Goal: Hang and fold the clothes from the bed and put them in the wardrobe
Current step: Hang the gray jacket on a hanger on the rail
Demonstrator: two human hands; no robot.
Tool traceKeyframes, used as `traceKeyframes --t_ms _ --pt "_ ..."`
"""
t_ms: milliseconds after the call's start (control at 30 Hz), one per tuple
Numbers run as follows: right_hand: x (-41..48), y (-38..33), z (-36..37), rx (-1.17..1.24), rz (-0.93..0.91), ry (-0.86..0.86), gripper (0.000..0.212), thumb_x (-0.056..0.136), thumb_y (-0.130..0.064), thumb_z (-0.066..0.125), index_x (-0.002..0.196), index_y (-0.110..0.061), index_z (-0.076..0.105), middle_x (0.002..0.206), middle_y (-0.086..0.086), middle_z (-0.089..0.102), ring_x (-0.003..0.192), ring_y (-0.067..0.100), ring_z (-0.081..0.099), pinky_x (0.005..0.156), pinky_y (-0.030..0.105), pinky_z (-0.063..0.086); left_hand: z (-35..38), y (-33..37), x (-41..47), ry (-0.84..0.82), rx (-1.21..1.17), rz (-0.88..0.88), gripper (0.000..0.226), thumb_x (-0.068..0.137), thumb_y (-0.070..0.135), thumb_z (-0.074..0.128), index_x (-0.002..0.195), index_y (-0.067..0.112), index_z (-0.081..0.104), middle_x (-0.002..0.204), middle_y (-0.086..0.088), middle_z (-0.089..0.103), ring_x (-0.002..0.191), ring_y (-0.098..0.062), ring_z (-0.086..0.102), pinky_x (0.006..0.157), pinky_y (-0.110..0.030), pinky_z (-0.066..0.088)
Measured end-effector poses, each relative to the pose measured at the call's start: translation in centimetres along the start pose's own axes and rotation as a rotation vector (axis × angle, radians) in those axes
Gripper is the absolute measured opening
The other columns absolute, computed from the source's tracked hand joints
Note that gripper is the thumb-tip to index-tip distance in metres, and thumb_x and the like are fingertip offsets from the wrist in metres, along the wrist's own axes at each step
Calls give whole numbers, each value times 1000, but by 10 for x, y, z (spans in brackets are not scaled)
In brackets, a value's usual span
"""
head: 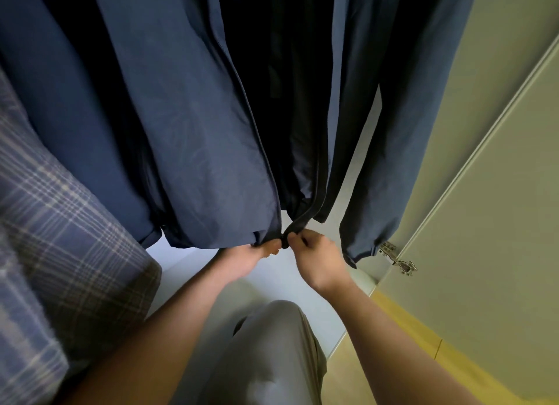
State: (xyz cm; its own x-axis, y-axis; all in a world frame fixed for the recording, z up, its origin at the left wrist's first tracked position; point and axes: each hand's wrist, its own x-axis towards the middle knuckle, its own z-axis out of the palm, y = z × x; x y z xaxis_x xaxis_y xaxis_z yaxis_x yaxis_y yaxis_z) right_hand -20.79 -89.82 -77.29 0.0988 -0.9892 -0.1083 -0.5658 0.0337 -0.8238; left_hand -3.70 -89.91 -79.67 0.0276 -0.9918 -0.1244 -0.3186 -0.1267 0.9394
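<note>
Navy jacket hanging in wardrobe, front open, zip ends not yet joined. Left hand grip pinched on left hem corner, right hand grip pinched on zip bottom. Guessing this piece is nearly done. Bed out of view, so what's left is unknown tbh. Room: plaid fabric crowds left, wardrobe door and hinge near right sleeve, open gap under hem.

You are looking down at your own grey trouser leg, which is filling the bottom middle of the view and bending at the knee. Just right of it, a yellowish floor is showing, brightening into a deeper yellow strip that is running toward the lower right corner.
</note>
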Motion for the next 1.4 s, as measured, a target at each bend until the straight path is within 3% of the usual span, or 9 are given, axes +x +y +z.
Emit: traceKeyframes --t_ms 167,433,533,667,800,867,933,1200,1400 --pt "-1 -12 -2 309 146 13 38 96 -25 54 62 -13 64 59 3 64 54 16 50 54 30 43 7 -17 1 105 50 -15 32 86 21 81 112 6 68 115 -11 68 113 -28 62 100 -44 48" --pt "-4 -59 -33 18 -278 300 43 100 -37 53 66 -12 51 55 1 50 56 16 44 55 26 37 -10 -37 17 -18 56 -34 38 90 37 75 125 29 66 128 16 64 119 -3 58 109 -27 37" --pt "-6 -57 -31 -36 -199 242 41 101 -37 53 69 -12 56 62 2 61 63 24 54 63 37 46 -6 -14 21 -24 -22 -308 51 88 61 63 102 11 65 88 -1 74 68 -16 67 70 -30 52" --pt "-7 -52 -30 4 -150 165 38 99 -32 57 71 -7 65 65 8 65 57 23 54 54 29 41 -4 5 1 -285 -51 -673 102 86 89 25 99 0 73 87 -16 77 56 -22 63 47 -22 41" --pt "-10 -53 -29 9 -116 115 33 95 -27 58 70 -8 67 64 5 66 53 17 49 52 29 40 20 24 -13 122 -159 -169 58 103 52 47 64 17 72 68 -5 73 44 -13 54 49 -25 38" --pt "-10 -55 -29 33 -91 95 33 95 -27 58 69 -8 65 61 1 65 52 17 49 49 29 41 22 28 -14 495 -24 287 17 94 24 68 77 22 65 70 7 69 52 -7 57 56 -21 44" --pt "-11 -59 -30 78 -82 88 33 94 -27 58 68 -8 62 54 -4 59 45 11 44 44 23 36 19 30 -11 667 129 501 25 82 16 76 100 22 60 92 9 61 65 -9 57 65 -19 46" --pt "-17 -76 -35 186 -102 11 34 94 -30 56 71 -7 64 65 13 64 57 26 53 54 41 49 14 34 12 609 380 605 49 77 37 52 118 12 65 120 -3 62 109 -26 59 95 -39 50" --pt "-20 -78 -37 181 -154 -7 36 98 -30 56 67 -15 65 73 16 63 59 14 45 55 32 40 23 30 26 655 195 659 17 83 30 58 83 18 70 74 13 58 68 -3 50 62 -20 46"
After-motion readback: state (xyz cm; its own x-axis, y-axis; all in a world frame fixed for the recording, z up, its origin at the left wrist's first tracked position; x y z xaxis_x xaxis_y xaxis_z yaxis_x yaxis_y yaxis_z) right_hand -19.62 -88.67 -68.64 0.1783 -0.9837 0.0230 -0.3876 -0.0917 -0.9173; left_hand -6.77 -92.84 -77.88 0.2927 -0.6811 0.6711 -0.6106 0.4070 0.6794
